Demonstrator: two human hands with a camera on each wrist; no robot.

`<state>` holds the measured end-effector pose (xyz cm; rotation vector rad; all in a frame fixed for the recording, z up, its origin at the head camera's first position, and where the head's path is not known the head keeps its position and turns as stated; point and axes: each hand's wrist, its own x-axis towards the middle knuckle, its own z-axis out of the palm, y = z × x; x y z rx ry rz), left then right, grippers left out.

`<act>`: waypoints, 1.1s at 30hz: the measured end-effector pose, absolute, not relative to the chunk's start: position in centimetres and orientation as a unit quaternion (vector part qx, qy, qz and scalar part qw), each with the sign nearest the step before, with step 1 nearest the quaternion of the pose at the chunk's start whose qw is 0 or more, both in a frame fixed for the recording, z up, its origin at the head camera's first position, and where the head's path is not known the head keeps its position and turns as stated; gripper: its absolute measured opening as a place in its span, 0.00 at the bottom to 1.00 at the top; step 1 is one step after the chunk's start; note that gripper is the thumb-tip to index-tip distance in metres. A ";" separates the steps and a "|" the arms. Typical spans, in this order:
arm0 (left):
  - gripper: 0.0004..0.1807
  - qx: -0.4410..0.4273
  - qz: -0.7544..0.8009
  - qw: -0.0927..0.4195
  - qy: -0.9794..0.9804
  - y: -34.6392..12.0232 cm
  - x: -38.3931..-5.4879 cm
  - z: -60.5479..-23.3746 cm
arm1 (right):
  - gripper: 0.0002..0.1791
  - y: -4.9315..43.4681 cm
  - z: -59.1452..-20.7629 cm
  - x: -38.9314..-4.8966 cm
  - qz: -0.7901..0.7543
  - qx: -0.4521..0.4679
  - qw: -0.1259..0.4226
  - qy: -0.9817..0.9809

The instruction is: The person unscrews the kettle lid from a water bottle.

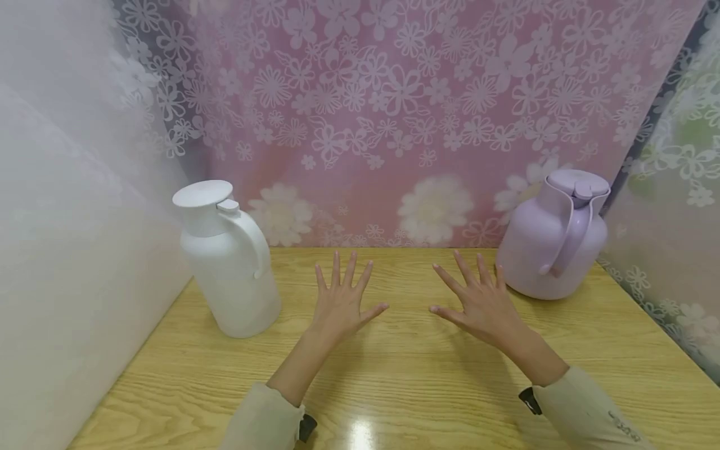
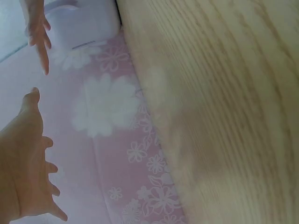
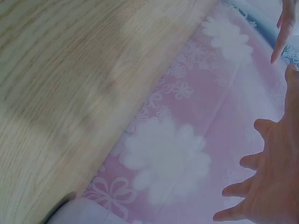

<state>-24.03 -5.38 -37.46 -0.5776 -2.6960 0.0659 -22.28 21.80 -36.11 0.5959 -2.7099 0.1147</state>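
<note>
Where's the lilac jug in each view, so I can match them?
Head: lilac jug at the right, whole body in frame.
Left wrist: top left, cut off by the upper edge.
Right wrist: bottom left, only a part showing.
Shared landmark: pink flowered cloth.

Wood-grained tabletop bearing two upright handled jugs: white jug near the left edge; lilac jug near the far right corner.

Left hand, right hand — fingers spread, palms bare, forearms angled inward
</note>
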 end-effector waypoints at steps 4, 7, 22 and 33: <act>0.46 -0.208 0.021 0.199 -0.957 -5.6 -23.9 -37.1 | 0.43 21.6 -35.9 -22.4 0.043 0.219 0.185 -0.957; 0.45 -0.213 0.016 0.223 -0.951 -6.0 -23.7 -36.5 | 0.43 21.2 -35.6 -22.6 0.045 0.227 0.191 -0.954; 0.37 -0.237 -0.131 0.520 -0.810 -13.8 -22.2 -33.3 | 0.44 15.1 -33.5 -25.0 0.116 0.290 0.203 -0.928; 0.35 -0.141 -0.177 0.577 -0.784 -20.7 -22.6 -34.4 | 0.48 8.0 -35.2 -27.6 0.276 0.336 0.204 -0.877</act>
